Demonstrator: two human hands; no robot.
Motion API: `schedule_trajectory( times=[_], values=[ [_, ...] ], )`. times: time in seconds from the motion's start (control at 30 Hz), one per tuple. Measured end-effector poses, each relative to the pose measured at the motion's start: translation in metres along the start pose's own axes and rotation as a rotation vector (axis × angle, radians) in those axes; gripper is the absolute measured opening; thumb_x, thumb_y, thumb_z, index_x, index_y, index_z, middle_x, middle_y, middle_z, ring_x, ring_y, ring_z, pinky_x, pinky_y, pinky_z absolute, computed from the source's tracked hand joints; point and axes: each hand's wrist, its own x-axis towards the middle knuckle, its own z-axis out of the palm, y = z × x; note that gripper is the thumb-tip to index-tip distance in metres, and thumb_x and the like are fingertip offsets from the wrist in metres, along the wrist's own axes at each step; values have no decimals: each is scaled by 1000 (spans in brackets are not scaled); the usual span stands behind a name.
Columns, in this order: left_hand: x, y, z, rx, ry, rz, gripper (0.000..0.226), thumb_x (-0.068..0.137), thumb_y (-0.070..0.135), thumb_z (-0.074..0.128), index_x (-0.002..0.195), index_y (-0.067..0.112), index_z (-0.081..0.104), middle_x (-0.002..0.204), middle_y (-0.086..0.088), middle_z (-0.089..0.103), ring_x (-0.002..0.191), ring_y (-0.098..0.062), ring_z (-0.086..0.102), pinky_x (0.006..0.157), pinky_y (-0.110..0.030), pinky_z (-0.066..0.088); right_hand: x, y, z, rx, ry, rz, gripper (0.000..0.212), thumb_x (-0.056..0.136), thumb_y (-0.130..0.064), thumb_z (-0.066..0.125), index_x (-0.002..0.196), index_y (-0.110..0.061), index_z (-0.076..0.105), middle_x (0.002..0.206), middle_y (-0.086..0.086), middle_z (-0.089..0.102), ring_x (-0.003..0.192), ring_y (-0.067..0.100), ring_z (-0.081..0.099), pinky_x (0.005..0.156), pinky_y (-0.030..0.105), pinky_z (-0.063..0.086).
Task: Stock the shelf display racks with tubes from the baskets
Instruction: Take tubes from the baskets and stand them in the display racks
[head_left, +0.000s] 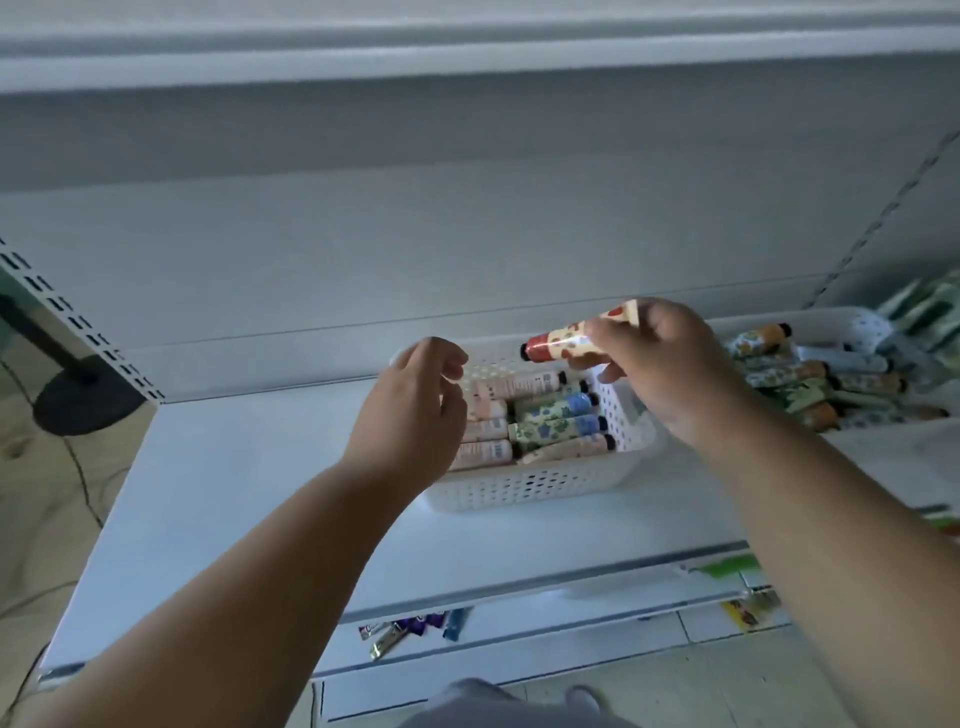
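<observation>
The right hand (670, 364) grasps a red-patterned tube (571, 338) above the white basket (540, 483) near the shelf (234, 493) back edge — the left hand (415, 410) hovers released, fingers loosely curled.

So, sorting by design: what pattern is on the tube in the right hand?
Cream with red fruit-like prints, a red end and black cap: tube, right hand, head view.

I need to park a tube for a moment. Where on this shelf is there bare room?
The shelf is bare left of the near basket, out to its left edge, and in a strip between that basket and the front lip. Right of it is crowded: the far basket brims with tubes. The right hand holds the red tube; the left hand is empty.
</observation>
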Motion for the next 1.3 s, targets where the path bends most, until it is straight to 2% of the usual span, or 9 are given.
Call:
schedule_trajectory(
  times=[0.1,0.3,0.47,0.6,0.77,0.93,1.07,1.17,1.3],
  values=[
    [25,6,17,115,-235,34,25,88,16,49,109,27,57,103,14,58,91,-7,56,76,-26,48,-3,5,-15,301,182,18,20,82,-21,72,64,-19,63,67,1,68,71,30,69,71,48,57],
    [44,17,65,290,-614,73,26,87,20,57,110,29,63,107,5,66,91,-18,63,80,-34,55,-15,17,-9,391,342,82,9,89,-20,66,86,-21,57,88,7,66,84,27,70,62,39,57],
    [49,26,85,643,-650,274,29,87,10,54,115,15,59,98,-4,66,82,-21,63,66,-31,54,-28,19,-7,209,334,86,11,92,-30,61,100,-25,57,94,-2,64,86,18,67,65,35,58],
    [50,29,90,683,-665,246,25,88,13,52,113,15,57,87,-2,61,73,-19,55,57,-29,46,-37,19,-7,187,307,101,9,88,-38,62,92,-33,56,94,-1,66,87,20,69,76,52,59],
    [47,32,61,287,-492,88,10,92,24,54,91,20,63,89,2,63,71,-10,56,55,-20,43,-44,15,-13,206,278,58,30,75,-56,58,97,-36,53,98,6,67,90,26,70,72,51,60],
    [19,68,26,-196,-94,-41,10,90,31,60,83,24,57,80,6,61,60,-4,54,46,-10,35,-46,15,-32,274,340,10,5,88,-39,60,88,-37,55,93,2,66,89,27,69,79,56,57],
    [-14,113,36,-640,-63,-208,13,87,39,59,88,27,56,84,1,72,73,-27,68,57,-40,56,-58,12,-57,411,324,26,10,95,-32,57,95,-22,53,85,13,64,69,26,68,66,44,56],
    [-29,152,60,-775,-79,-240,13,97,32,52,90,20,51,72,-2,68,56,-24,62,46,-33,42,-75,20,-89,474,357,62,13,100,-24,52,88,-18,53,66,5,56,52,19,54,53,31,47],
    [-50,224,114,-793,-191,-149,18,100,31,44,89,17,46,62,-4,52,46,-15,45,41,-25,35,-106,47,-159,480,365,89,22,99,-26,54,79,-28,63,67,2,56,54,16,52,50,29,43]
  ],
)
